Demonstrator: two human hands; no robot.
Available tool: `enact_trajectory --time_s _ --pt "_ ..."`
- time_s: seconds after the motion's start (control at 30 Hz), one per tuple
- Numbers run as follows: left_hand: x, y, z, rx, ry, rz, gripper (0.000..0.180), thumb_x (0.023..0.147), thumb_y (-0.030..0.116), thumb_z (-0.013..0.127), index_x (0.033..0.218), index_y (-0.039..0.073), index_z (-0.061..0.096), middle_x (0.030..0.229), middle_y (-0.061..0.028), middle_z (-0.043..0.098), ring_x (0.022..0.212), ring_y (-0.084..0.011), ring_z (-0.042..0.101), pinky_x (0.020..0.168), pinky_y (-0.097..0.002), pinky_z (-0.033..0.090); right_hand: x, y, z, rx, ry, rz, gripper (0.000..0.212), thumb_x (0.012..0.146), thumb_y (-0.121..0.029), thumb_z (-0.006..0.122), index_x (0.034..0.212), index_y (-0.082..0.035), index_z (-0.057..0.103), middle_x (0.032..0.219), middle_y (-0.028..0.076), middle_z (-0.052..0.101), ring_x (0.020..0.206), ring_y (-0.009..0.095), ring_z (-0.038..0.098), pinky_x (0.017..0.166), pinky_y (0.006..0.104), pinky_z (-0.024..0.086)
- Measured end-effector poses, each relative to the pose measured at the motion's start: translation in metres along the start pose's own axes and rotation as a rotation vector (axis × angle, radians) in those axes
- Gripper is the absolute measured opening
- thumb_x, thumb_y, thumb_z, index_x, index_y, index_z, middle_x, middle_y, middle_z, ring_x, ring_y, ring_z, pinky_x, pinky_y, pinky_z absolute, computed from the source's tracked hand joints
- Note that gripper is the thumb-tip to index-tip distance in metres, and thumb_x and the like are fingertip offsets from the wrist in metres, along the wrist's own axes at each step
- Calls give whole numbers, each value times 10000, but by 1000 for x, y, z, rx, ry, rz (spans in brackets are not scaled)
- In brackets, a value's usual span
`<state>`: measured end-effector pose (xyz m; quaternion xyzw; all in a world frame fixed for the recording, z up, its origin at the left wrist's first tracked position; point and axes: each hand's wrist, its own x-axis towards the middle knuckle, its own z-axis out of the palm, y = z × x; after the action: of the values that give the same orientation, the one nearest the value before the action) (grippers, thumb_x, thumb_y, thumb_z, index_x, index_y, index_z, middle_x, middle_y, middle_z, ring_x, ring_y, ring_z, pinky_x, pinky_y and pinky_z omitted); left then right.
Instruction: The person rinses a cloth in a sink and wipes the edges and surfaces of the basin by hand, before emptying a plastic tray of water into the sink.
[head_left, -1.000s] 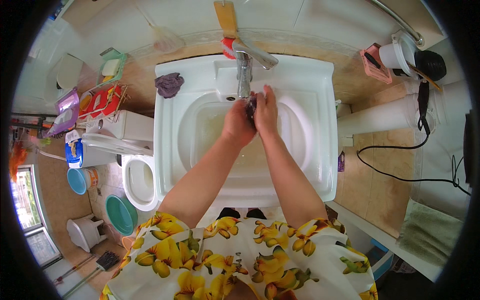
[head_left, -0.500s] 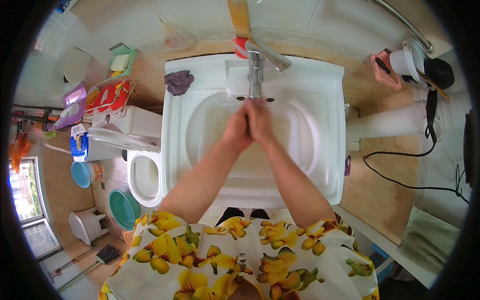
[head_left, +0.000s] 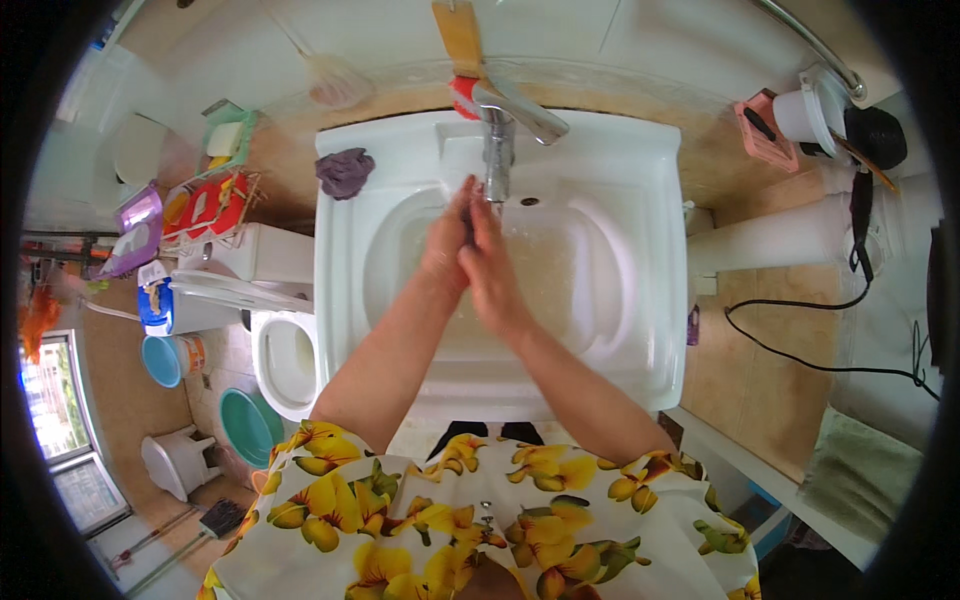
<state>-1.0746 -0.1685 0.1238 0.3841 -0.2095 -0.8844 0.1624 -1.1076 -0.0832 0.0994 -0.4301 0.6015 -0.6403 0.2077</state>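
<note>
Over the white sink [head_left: 655, 330], my left hand [head_left: 447, 240] and my right hand [head_left: 490, 265] are pressed together palm to palm. Their fingers stretch out flat toward the back of the basin. The chrome faucet [head_left: 498, 160] stands right beside the fingertips, and a thin stream of water runs from its spout just right of them. Wet skin shows on both hands. The palms face each other, so whatever lies between them is hidden; I see nothing sticking out. Cloudy water covers part of the basin's bottom.
A crumpled purple cloth [head_left: 344, 173] lies on the sink's back left corner. Behind the faucet hangs a yellow-handled brush [head_left: 458, 38]. A toilet [head_left: 285, 365] and a green basin [head_left: 250, 425] stand to the left. A black cord [head_left: 790, 303] hangs at the right.
Both hands have shifted left from beneath the spout. They were clasped under it before; now the fingers are straightened and the palms lie together. The view has shifted slightly.
</note>
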Motion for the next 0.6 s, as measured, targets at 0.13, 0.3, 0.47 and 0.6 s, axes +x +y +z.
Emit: enact_trajectory --time_s 0.13,0.3,0.47,0.6 --pt "-10 -50 31 -143 -173 -3 370 968 326 411 1287 153 486 1149 -18 559 1047 -170 512 925 -348 425 26 10 -44 112 204 456 547 884 -224 405 1351 44 313 1330 244 395 1280 371 325 1052 393 261" --pt "7 -17 7 -27 38 88 389 970 313 384 1323 164 447 1236 -31 528 1141 -195 469 996 -378 374 11 -12 -18 -39 19 -102 547 931 -237 379 1401 16 260 1473 152 241 1375 257 194 1113 349 160" --pt "6 -29 11 -73 -118 -66 385 970 325 386 1309 155 450 1190 1 523 1088 -153 489 961 -352 389 4 5 -18 98 111 141 551 913 -242 392 1392 6 281 1416 157 313 1333 252 273 1086 325 219" --pt "-3 -24 14 -36 -55 3 401 968 330 397 1317 136 434 1220 -5 515 1108 -173 482 979 -367 382 24 -2 -34 241 91 279 532 908 -201 385 1397 -16 284 1404 120 328 1303 224 303 1078 318 233"
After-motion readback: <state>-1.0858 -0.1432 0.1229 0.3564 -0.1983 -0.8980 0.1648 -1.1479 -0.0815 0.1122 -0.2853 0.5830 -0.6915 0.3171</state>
